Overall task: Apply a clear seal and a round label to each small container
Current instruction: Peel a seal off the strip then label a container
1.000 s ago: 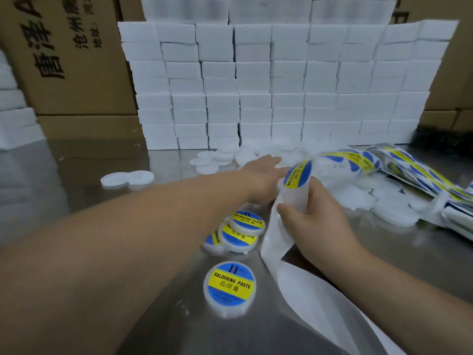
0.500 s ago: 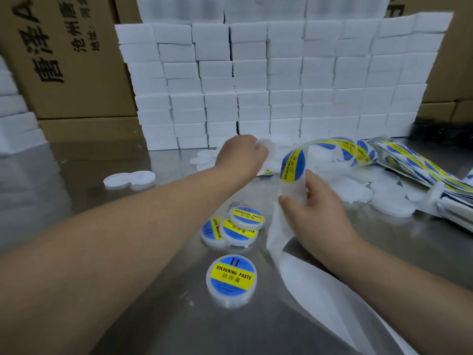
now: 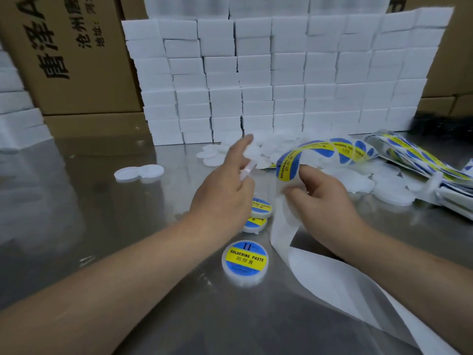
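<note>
A labelled white container (image 3: 245,262) is laid flat on the table (image 3: 102,226); a blue-yellow round label (image 3: 288,163) is bent over its backing strip (image 3: 284,226).

Left hand (image 3: 222,198) came back from the heap of white discs (image 3: 279,146) holding a piece

We drew it off the heap, where it had lain flat a second before, and back toward us; its fingers (image 3: 240,151) pinched a thin pale piece (image 3: 247,169) above the labelled containers (image 3: 260,208), hiding one of them.
</note>
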`<control>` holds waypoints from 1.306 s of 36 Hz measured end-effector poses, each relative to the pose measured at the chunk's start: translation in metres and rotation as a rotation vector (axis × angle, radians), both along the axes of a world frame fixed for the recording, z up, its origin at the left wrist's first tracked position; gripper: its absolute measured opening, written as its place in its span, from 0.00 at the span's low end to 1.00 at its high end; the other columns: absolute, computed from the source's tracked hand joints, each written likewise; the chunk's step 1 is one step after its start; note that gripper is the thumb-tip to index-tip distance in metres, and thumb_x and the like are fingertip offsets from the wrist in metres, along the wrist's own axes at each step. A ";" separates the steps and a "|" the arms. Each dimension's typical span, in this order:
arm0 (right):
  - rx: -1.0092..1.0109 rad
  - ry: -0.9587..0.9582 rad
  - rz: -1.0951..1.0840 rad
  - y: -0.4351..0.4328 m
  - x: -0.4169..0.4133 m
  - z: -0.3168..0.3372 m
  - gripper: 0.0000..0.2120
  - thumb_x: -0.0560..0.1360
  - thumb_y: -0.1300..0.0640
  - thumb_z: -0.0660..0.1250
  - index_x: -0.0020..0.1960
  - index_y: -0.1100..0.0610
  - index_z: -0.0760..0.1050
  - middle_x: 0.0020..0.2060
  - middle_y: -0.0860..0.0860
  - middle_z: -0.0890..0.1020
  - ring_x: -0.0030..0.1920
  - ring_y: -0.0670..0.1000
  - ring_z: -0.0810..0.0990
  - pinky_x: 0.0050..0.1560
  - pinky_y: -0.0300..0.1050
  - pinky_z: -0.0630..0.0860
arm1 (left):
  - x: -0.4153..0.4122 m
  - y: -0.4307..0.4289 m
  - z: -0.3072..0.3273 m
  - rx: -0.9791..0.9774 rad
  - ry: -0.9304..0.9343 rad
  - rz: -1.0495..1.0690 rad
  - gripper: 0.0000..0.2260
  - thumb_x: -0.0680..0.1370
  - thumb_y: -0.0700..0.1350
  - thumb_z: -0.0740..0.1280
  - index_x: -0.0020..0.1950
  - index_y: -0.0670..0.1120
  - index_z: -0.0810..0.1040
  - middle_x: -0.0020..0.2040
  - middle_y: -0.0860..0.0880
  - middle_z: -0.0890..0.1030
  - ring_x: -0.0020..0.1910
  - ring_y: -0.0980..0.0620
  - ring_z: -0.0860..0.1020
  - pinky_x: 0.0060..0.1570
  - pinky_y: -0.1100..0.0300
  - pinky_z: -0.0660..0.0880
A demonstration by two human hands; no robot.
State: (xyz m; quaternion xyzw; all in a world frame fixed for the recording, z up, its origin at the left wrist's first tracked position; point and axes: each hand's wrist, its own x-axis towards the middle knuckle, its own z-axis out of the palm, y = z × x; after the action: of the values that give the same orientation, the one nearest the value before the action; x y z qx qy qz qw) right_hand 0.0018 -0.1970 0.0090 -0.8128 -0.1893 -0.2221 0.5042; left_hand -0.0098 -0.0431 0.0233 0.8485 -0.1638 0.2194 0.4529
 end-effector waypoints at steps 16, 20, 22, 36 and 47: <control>0.025 -0.136 0.049 0.002 -0.005 0.001 0.04 0.69 0.56 0.60 0.41 0.52 0.74 0.31 0.52 0.75 0.34 0.51 0.73 0.37 0.50 0.72 | -0.013 -0.008 0.002 0.191 -0.203 0.081 0.19 0.74 0.48 0.56 0.62 0.52 0.75 0.52 0.55 0.69 0.57 0.51 0.70 0.56 0.65 0.64; -0.028 -0.231 0.011 0.002 -0.001 -0.002 0.13 0.72 0.63 0.63 0.35 0.45 0.71 0.34 0.47 0.72 0.36 0.45 0.71 0.38 0.31 0.68 | -0.013 -0.010 0.004 0.184 -0.261 0.114 0.18 0.72 0.49 0.59 0.61 0.51 0.78 0.48 0.56 0.70 0.53 0.53 0.71 0.51 0.69 0.64; -0.053 -0.250 0.010 0.001 -0.002 -0.002 0.19 0.72 0.67 0.64 0.34 0.43 0.68 0.33 0.46 0.71 0.36 0.44 0.71 0.37 0.30 0.66 | -0.014 -0.011 0.004 0.196 -0.299 0.139 0.19 0.71 0.53 0.62 0.59 0.51 0.79 0.47 0.56 0.70 0.50 0.55 0.71 0.48 0.71 0.63; -0.120 -0.278 0.014 0.003 -0.007 0.000 0.12 0.67 0.65 0.59 0.41 0.62 0.81 0.33 0.39 0.73 0.39 0.33 0.71 0.40 0.25 0.65 | -0.013 -0.010 0.006 0.269 -0.351 0.189 0.14 0.66 0.54 0.69 0.46 0.48 0.82 0.45 0.53 0.73 0.47 0.49 0.75 0.48 0.55 0.70; -0.139 -0.268 0.059 0.004 -0.007 0.003 0.10 0.69 0.63 0.60 0.41 0.56 0.81 0.33 0.44 0.72 0.36 0.40 0.71 0.39 0.28 0.65 | -0.008 -0.004 0.004 0.268 -0.321 0.147 0.14 0.69 0.54 0.66 0.49 0.49 0.83 0.45 0.54 0.73 0.48 0.49 0.76 0.53 0.52 0.68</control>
State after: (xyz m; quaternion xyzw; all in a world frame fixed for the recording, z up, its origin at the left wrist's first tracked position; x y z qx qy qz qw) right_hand -0.0055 -0.1930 0.0116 -0.8028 -0.2935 -0.3002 0.4233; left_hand -0.0176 -0.0470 0.0275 0.8649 -0.1994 0.3604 0.2869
